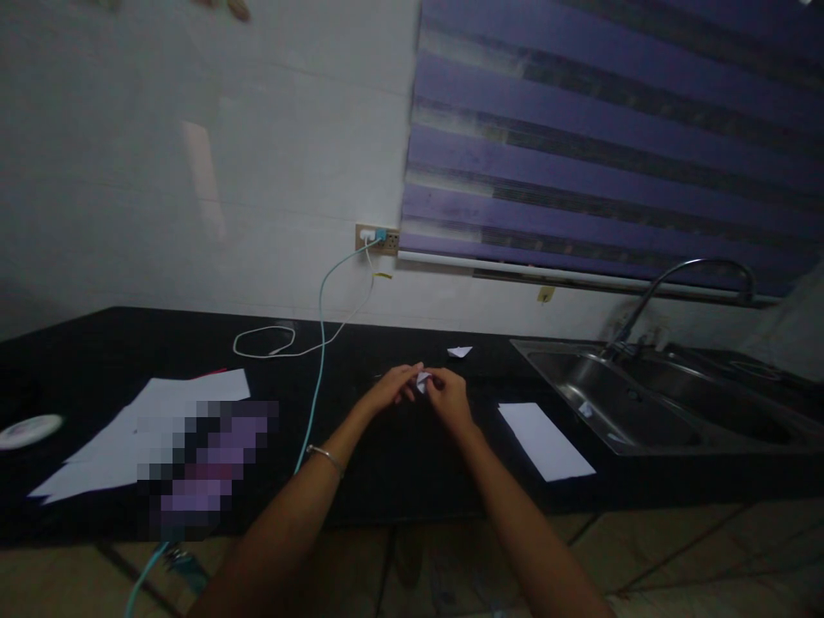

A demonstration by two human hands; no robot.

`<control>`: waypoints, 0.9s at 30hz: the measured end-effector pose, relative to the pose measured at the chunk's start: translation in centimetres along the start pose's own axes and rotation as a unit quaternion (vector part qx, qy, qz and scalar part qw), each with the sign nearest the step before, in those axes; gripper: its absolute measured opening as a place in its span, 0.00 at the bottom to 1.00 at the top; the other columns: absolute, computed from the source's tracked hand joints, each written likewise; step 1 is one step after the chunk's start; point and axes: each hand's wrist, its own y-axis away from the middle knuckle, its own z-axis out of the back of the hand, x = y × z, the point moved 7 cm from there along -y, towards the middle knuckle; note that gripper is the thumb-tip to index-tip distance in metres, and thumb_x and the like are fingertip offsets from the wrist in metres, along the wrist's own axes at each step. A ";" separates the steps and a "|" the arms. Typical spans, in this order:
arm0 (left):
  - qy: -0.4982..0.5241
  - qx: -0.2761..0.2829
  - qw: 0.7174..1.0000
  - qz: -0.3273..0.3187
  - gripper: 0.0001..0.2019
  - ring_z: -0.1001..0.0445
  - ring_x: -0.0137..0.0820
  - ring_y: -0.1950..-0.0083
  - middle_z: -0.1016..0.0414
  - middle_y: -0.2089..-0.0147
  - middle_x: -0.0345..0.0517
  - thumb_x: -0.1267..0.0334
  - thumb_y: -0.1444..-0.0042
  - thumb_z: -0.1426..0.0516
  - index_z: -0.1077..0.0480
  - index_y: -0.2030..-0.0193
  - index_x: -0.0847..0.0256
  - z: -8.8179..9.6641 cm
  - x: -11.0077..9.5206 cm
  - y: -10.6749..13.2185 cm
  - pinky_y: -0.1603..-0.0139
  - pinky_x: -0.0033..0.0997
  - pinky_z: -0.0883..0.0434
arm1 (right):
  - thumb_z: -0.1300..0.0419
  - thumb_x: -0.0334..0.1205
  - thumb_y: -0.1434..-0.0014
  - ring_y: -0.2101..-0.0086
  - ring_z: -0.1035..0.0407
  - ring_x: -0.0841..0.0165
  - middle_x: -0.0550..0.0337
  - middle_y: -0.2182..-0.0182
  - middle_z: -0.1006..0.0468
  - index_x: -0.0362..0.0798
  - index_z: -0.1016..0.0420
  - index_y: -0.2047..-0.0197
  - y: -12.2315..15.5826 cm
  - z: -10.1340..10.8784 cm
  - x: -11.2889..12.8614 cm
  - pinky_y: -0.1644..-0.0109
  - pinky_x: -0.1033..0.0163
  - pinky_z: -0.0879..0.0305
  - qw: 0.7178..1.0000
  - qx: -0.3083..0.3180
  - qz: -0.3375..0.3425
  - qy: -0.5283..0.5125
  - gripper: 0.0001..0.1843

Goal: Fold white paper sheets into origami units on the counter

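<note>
Between my hands, above the black counter, is a small folded piece of white paper [422, 383]. My left hand [394, 386] pinches it from the left, with a bangle on that wrist. From the other side my right hand [446, 393] grips it between thumb and fingers. Most of the paper is hidden by the fingers, so its full shape does not show. A small folded paper boat [459, 352] lies on the counter just beyond my right hand. To the right rests a stack of white paper strips [546, 441].
A steel double sink [579, 378] with a curved faucet [669, 273] is at the right. White sheets [148, 421] lie on the left beside a blurred purple item [225, 455] and a white round object [29, 431]. A teal cable [320, 343] crosses the counter [399, 481] from a wall socket [389, 242].
</note>
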 end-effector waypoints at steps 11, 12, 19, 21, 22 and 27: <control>-0.025 0.099 0.995 0.003 0.25 0.29 0.29 0.70 0.23 0.69 0.50 0.44 0.51 0.42 0.25 0.64 0.69 -0.9 -0.2 0.4 0.71 0.25 0.38 | 0.42 0.33 0.47 0.64 0.30 0.66 0.54 0.61 0.23 0.47 0.25 0.51 0.1 -0.8 -0.6 0.60 0.63 0.34 0.993 0.022 -0.045 -0.105 0.19; -0.027 0.091 0.995 0.007 0.24 0.29 0.29 0.70 0.22 0.69 0.50 0.45 0.51 0.42 0.24 0.64 0.69 -0.6 -0.3 0.5 0.72 0.24 0.40 | 0.41 0.34 0.49 0.64 0.30 0.66 0.53 0.60 0.24 0.47 0.26 0.50 0.1 -1.2 -1.0 0.61 0.63 0.33 0.989 0.032 -0.069 -0.125 0.21; -0.005 0.115 0.993 0.018 0.25 0.25 0.31 0.67 0.21 0.64 0.56 0.45 0.46 0.46 0.25 0.61 0.70 -0.9 -1.0 1.4 0.76 0.23 0.47 | 0.39 0.41 0.51 0.70 0.33 0.68 0.56 0.69 0.25 0.42 0.25 0.58 0.1 -2.7 -3.0 0.67 0.66 0.36 0.972 0.067 -0.152 -0.168 0.17; -0.006 0.113 0.993 0.025 0.25 0.24 0.31 0.67 0.21 0.64 0.57 0.45 0.46 0.47 0.25 0.61 0.70 -0.9 -0.7 1.2 0.75 0.23 0.46 | 0.39 0.42 0.50 0.71 0.33 0.68 0.57 0.72 0.25 0.42 0.24 0.62 0.1 -2.9 -3.2 0.67 0.66 0.36 0.970 0.075 -0.153 -0.174 0.14; -0.006 0.112 0.993 0.027 0.25 0.24 0.31 0.67 0.21 0.64 0.57 0.45 0.46 0.46 0.25 0.61 0.70 -0.9 -0.5 1.1 0.74 0.23 0.44 | 0.39 0.42 0.50 0.71 0.32 0.68 0.57 0.73 0.25 0.42 0.23 0.64 0.1 -2.9 -3.2 0.68 0.66 0.36 0.968 0.079 -0.154 -0.181 0.13; -0.009 0.119 0.993 0.027 0.23 0.25 0.32 0.68 0.21 0.65 0.56 0.47 0.49 0.42 0.24 0.64 0.70 -1.2 -0.1 0.8 0.69 0.26 0.37 | 0.38 0.37 0.54 0.75 0.32 0.68 0.58 0.77 0.25 0.41 0.22 0.73 0.1 -2.5 -3.4 0.71 0.66 0.38 0.963 0.056 -0.173 -0.197 0.07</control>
